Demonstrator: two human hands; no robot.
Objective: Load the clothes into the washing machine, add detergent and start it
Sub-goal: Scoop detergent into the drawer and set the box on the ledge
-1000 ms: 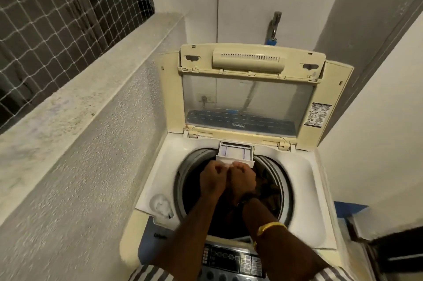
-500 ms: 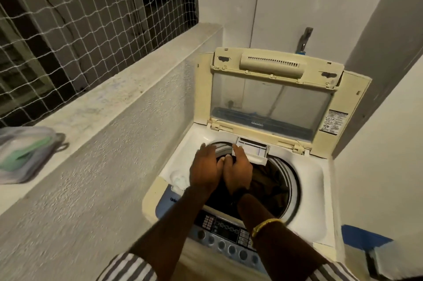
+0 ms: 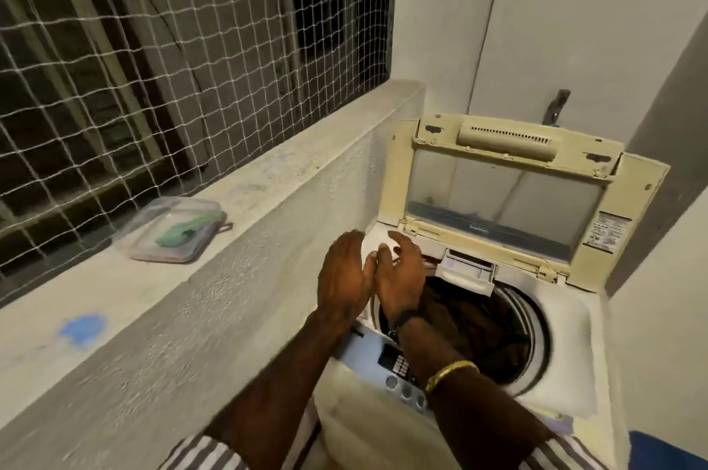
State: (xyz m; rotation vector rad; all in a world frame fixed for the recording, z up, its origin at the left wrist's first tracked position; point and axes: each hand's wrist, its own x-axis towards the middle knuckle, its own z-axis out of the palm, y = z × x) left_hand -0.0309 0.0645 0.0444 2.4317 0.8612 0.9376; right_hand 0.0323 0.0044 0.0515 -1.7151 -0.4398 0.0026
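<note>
Clock set on the drum, panel (image 3: 398,366) = 6. Change: a second ago both hands were clenched together at the front lip of the drawer (image 3: 467,272). Now left hand (image 3: 343,274) and right hand (image 3: 402,278) are off it, released, fingers loose, palms facing and touching near the heels, holding nothing. They sit over the 9 o'clock rim, shifted toward the ledge (image 3: 249,193). The view has swung left with them, so a clear box (image 3: 153,239) with a green scoop (image 3: 184,232) now shows on the ledge, out past 9 o'clock of the washer (image 3: 567,335). My read: drawer work is done, it's left pulled out, and detergent is next, probably from that box; can't confirm contents. Clothes (image 3: 479,327) are dark, already in the drum, below the rim, so loading looks finished. Lid (image 3: 505,197) stands open at 12 o'clock, so not ready to start yet; nothing on the panel. Orientation: washer mouth faces straight up. Drawer sits at the 12 o'clock rim just under the lid hinge, open side up, poking out toward 6; its long axis runs along the rear rim, 9 to 3. Box long axis runs along the ledge; scoop lies roughly the same way, bowl nearer the person, handle away
</note>
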